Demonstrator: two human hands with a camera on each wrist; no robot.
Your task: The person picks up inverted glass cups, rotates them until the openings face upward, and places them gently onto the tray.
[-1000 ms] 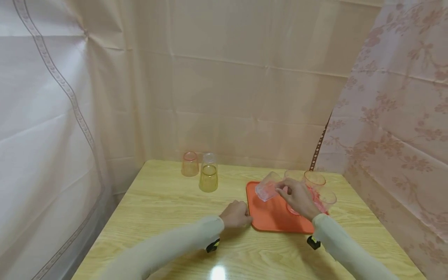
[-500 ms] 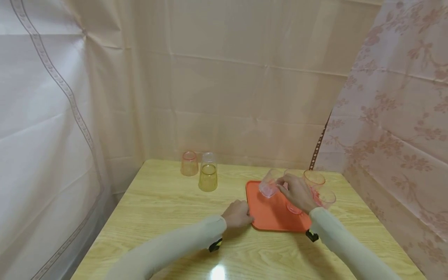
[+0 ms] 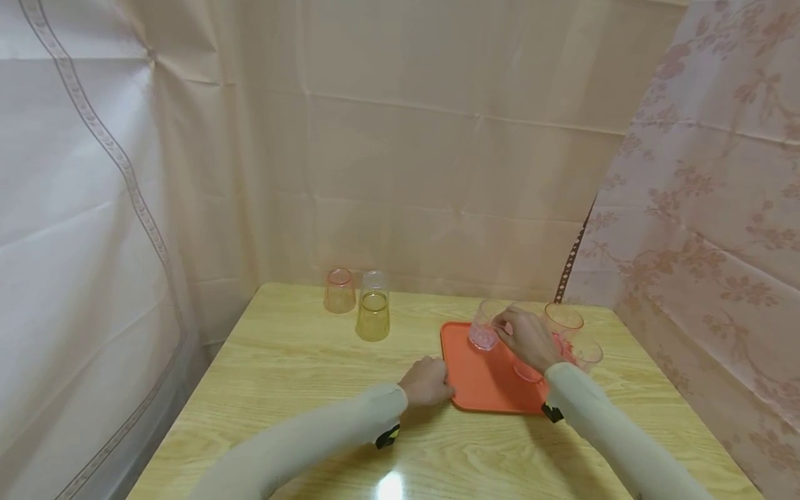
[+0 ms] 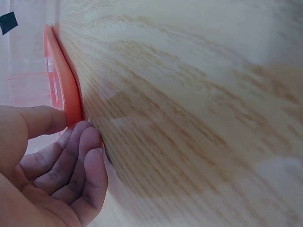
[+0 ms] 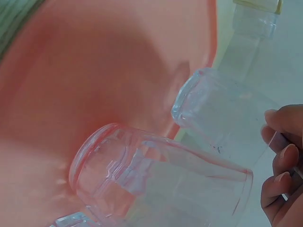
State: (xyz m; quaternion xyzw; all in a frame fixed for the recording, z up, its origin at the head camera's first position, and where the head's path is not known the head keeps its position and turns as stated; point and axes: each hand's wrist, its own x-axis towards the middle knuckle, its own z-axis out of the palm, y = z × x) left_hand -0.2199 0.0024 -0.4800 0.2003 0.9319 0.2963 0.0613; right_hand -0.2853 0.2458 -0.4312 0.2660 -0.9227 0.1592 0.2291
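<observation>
An orange tray (image 3: 484,382) lies on the wooden table (image 3: 294,361). My left hand (image 3: 431,382) holds the tray's left edge; in the left wrist view the thumb lies on the rim (image 4: 64,90) and the curled fingers (image 4: 83,156) sit against its side. My right hand (image 3: 525,337) grips a clear cup (image 3: 483,326) by its rim, upright at the tray's back left corner. The right wrist view shows that cup (image 5: 222,118) beside my fingertips (image 5: 279,156), with another clear cup (image 5: 156,179) in front of it on the tray (image 5: 94,71).
An orange-tinted cup (image 3: 562,319), a clear cup (image 3: 589,353) and a pink cup (image 3: 528,371), partly hidden by my hand, stand on the tray's right side. Upside down at the back left stand a pink cup (image 3: 339,290), a clear one (image 3: 373,280) and a yellow one (image 3: 372,317). Curtains surround the table.
My right hand has turned the clear cup from tilted to upright and carried it back to the tray's far left corner. The left hand has stayed on the tray's edge.
</observation>
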